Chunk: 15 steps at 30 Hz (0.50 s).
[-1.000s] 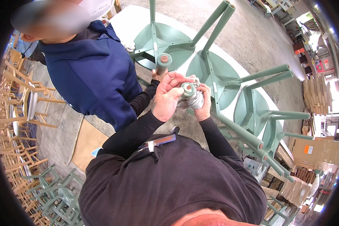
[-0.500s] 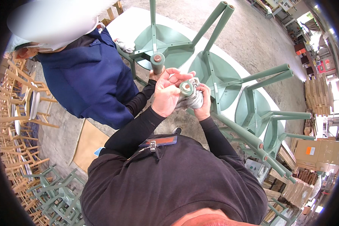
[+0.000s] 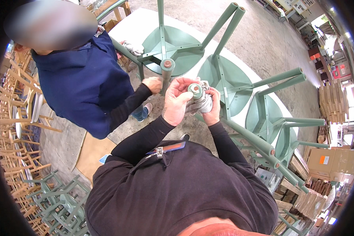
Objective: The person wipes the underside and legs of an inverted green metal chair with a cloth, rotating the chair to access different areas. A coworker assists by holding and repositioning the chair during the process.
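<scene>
An upturned green chair leg points up toward me, its round end [image 3: 195,91] showing a brown centre with a pale patch. My left hand [image 3: 176,101] has its thumb and fingers closed around the rim of that end. On the other side, my right hand [image 3: 212,107] presses a crumpled grey-white cloth [image 3: 200,104] around the leg just below the end. The cloth and the hands hide the lower part of this leg. Close by on the left stands another green leg [image 3: 167,72] with a brown tip.
Several upturned green chairs [image 3: 232,80] rest on a white-topped table [image 3: 145,19]. At my left a co-worker in a navy top [image 3: 78,78] has a hand [image 3: 153,84] beside the neighbouring leg. Another cloth [image 3: 133,48] lies near them. Stacked wooden chairs [image 3: 19,122] and cardboard boxes [image 3: 330,161] stand at the sides.
My left fingers have drawn in from a looser spread onto the leg end. The co-worker has shifted left, and their hand has come away from the neighbouring leg.
</scene>
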### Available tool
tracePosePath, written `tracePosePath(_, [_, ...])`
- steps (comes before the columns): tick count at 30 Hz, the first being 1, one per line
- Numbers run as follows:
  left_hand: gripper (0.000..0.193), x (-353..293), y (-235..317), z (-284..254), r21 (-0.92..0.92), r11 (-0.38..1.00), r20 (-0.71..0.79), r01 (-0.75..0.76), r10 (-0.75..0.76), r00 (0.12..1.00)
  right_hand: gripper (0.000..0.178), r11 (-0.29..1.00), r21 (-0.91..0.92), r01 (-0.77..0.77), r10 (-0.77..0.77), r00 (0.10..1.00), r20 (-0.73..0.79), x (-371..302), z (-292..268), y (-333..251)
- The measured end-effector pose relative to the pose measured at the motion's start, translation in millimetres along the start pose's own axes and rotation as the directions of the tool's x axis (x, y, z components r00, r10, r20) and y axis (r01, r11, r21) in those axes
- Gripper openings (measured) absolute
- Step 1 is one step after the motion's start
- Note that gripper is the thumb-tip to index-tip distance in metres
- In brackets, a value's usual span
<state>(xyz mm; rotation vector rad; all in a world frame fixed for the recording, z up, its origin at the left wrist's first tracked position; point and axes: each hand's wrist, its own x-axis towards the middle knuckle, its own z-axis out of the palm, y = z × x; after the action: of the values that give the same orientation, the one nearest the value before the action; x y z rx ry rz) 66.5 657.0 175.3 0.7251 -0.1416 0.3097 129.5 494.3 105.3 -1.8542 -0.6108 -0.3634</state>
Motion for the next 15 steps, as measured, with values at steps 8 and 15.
tracePosePath(8, [0.043, -3.5, -8.9, -5.3, -0.053, 0.998, 0.028, 0.016, -0.014, 0.999, 0.057, 0.999, -0.034, 0.012, -0.012, 1.0, -0.006, -2.2, -3.3, 2.7])
tracePosePath(15, [0.045, -20.7, -36.9, -53.1, -0.243, 0.969, 0.139, 0.033, 0.002, 0.99, 0.054, 1.0, -0.004, 0.023, -0.023, 1.0, -0.017, 0.2, 0.9, -1.7])
